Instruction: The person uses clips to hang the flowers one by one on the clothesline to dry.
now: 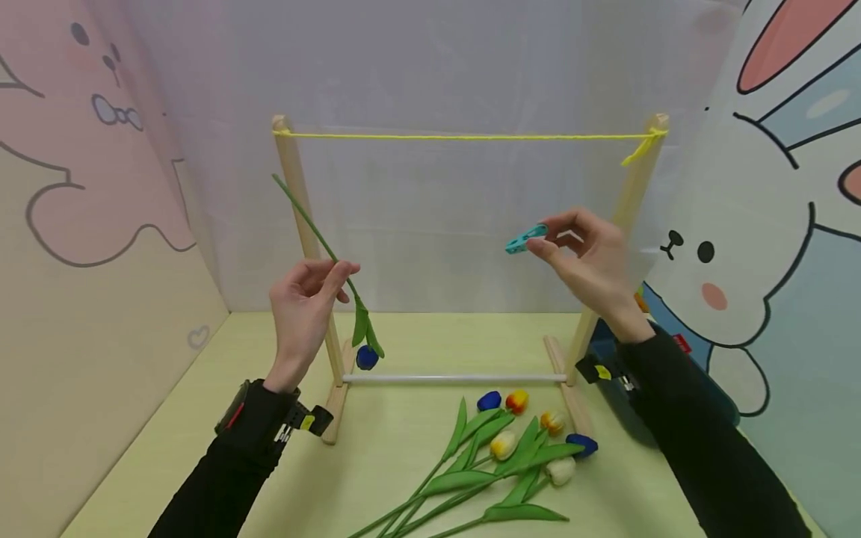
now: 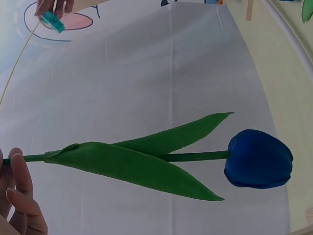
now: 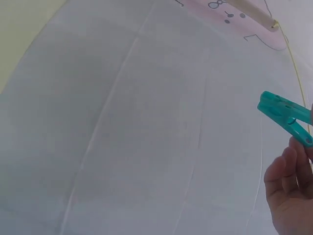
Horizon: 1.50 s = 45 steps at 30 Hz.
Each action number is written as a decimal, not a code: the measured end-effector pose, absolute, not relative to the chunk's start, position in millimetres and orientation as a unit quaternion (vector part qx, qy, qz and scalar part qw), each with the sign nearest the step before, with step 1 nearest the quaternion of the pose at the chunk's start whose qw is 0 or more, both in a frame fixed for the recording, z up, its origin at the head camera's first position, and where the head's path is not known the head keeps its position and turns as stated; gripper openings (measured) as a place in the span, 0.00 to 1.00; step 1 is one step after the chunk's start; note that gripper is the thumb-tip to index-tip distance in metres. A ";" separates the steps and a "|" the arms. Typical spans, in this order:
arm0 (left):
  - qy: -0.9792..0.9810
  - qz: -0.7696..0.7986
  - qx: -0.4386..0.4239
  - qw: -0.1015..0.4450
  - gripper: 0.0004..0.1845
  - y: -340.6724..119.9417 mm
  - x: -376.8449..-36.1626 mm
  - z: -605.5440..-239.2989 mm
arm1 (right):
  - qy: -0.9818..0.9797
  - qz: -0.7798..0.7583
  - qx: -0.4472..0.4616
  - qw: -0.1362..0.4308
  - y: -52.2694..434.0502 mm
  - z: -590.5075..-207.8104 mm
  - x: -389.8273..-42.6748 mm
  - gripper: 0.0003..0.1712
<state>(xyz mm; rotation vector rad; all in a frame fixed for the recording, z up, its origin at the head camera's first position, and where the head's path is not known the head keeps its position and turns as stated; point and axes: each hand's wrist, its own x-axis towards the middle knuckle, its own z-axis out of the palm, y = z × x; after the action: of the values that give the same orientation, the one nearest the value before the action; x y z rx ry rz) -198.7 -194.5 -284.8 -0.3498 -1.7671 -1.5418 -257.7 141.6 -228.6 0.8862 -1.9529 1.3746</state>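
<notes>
My left hand [image 1: 311, 295] pinches the green stem of a blue tulip [image 1: 366, 357] that hangs head down beside the left post of a wooden rack [image 1: 300, 202]. In the left wrist view the blue tulip's head [image 2: 257, 158] and its two leaves [image 2: 132, 164] fill the frame, with my fingers [image 2: 19, 196] on the stem. My right hand [image 1: 585, 258] holds a teal clothespin [image 1: 526, 238] between thumb and fingers, in the air below the yellow string [image 1: 464, 137]. The right wrist view shows the teal clothespin [image 3: 286, 116] above my fingers [image 3: 288, 196].
Several artificial tulips [image 1: 511, 448] in blue, orange, yellow and white lie on the green tabletop in front of the rack's white lower bar [image 1: 454, 379]. A translucent sheet [image 1: 437, 224] stands behind the rack. Cartoon panels [image 1: 773, 224] wall both sides.
</notes>
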 end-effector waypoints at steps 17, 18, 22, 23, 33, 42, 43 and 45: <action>-0.714 -0.574 -0.157 0.368 0.09 -191.1 -221.6 -256.4 | -0.685 0.337 0.537 0.358 81.9 -163.1 -267.4 0.13; -0.714 -0.574 -0.159 0.369 0.09 -191.0 -222.7 -254.9 | -0.685 0.332 0.542 0.356 78.4 -160.4 -267.9 0.13; -0.714 -0.573 -0.157 0.371 0.10 -190.2 -226.5 -249.1 | -0.689 0.328 0.552 0.336 63.5 -149.1 -269.8 0.12; -0.715 -0.572 -0.154 0.372 0.10 -190.2 -227.5 -247.8 | -0.690 0.328 0.553 0.332 59.7 -145.7 -269.8 0.11; -0.712 -0.572 -0.145 0.380 0.11 -193.5 -238.8 -243.8 | -0.700 0.323 0.560 0.303 24.7 -118.5 -271.6 0.08; -0.720 -0.556 -0.145 0.389 0.10 -193.4 -243.3 -239.4 | -0.708 0.349 0.532 0.306 2.0 -95.3 -274.2 0.07; -0.721 -0.553 -0.145 0.390 0.10 -193.0 -243.9 -238.8 | -0.711 0.354 0.524 0.306 -0.3 -92.9 -274.3 0.08; -0.725 -0.548 -0.144 0.392 0.10 -192.3 -244.5 -237.4 | -0.718 0.364 0.507 0.307 -5.0 -88.7 -274.9 0.08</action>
<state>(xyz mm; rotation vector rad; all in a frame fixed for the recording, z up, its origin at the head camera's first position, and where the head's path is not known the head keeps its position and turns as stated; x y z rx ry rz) -244.5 -192.3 -237.4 -0.3668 -1.8409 -1.3912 -274.9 -5.0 -88.7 1.3402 -1.9000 0.9637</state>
